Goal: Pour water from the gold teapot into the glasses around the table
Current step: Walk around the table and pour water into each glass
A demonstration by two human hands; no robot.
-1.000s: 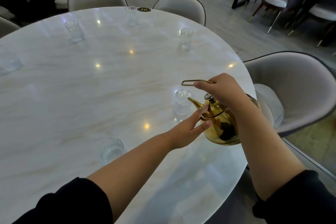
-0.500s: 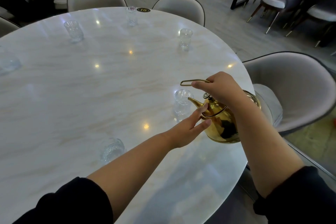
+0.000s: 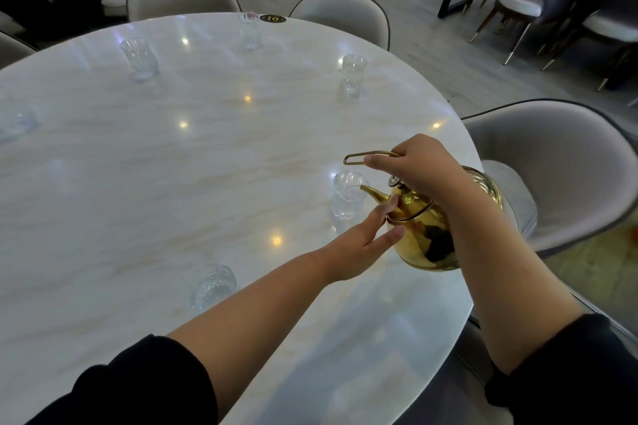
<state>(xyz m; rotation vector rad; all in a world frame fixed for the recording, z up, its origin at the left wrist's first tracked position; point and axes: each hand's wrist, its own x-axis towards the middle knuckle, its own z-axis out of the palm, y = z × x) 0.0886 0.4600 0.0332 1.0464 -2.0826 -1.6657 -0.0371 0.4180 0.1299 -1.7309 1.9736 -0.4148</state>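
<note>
Mostly the view is a round, glossy, pale marble table [image 3: 172, 166] dotted with reflected lights. The right hand [image 3: 421, 169] grips the handle of the teapot [image 3: 424, 235], which is tilted above the table's right edge with its spout at the rim of a glass [image 3: 347, 197]. The left hand [image 3: 359, 245] touches the lid with straight fingers. A near glass [image 3: 214, 285] stands by the left forearm, and 3 far glasses [image 3: 353, 72] ring the far side. A black "10" tag [image 3: 272, 18] sits at the far rim. Grey chairs [image 3: 559, 162] surround the table on a grey floor [image 3: 431, 55].
</note>
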